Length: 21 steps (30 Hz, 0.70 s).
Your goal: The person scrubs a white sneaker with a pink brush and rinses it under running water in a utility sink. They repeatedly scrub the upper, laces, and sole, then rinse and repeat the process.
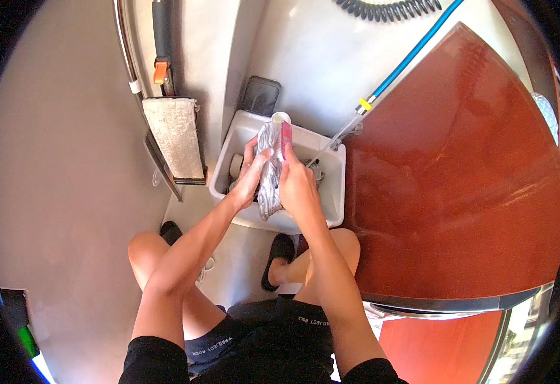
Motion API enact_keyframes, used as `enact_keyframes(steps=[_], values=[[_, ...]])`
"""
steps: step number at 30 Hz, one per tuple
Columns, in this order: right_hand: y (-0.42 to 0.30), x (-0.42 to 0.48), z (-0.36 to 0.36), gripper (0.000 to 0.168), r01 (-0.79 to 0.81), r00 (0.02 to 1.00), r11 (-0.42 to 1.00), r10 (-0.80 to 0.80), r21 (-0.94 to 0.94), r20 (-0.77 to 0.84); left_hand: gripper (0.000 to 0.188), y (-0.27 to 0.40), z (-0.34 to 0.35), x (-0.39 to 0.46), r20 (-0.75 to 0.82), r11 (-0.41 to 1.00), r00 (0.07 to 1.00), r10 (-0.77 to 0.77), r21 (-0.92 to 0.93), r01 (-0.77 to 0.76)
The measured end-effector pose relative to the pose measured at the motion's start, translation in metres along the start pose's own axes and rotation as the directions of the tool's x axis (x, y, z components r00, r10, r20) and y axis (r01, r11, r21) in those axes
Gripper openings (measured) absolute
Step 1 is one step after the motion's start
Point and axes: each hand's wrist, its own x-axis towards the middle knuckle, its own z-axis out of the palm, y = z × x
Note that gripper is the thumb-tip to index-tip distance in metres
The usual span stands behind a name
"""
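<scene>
My left hand grips a silver-grey shoe, probably a sneaker, from its left side above a white basin. In my right hand is a pink-backed scrub brush, its pale bristles turned towards the shoe. Whether the bristles touch it is hard to tell. A thin stream of water runs from a blue hose with a yellow-collared nozzle into the basin. Other grey items lie inside the basin, partly hidden behind my hands. A white cup-like container stands at the back rim.
A flat mop with a pale pad leans on the left. Right of the basin is a large glossy red-brown panel. A dark tray-like object rests behind the basin. Black slippers and a white cord are on the floor.
</scene>
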Motion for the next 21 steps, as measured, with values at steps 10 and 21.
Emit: enact_keyframes(steps=[10, 21], values=[[-0.020, -0.061, -0.012, 0.049, -0.048, 0.993, 0.985, 0.029, 0.166, 0.112, 0.071, -0.013, -0.031, 0.021, 0.064, 0.966, 0.988, -0.139, -0.210, 0.150], [-0.011, 0.009, 0.002, 0.050, -0.092, 0.995, 0.993, 0.088, -0.079, -0.047, 0.065, 0.004, 0.012, -0.001, 0.058, 0.939, 0.972, -0.229, -0.249, 0.236]])
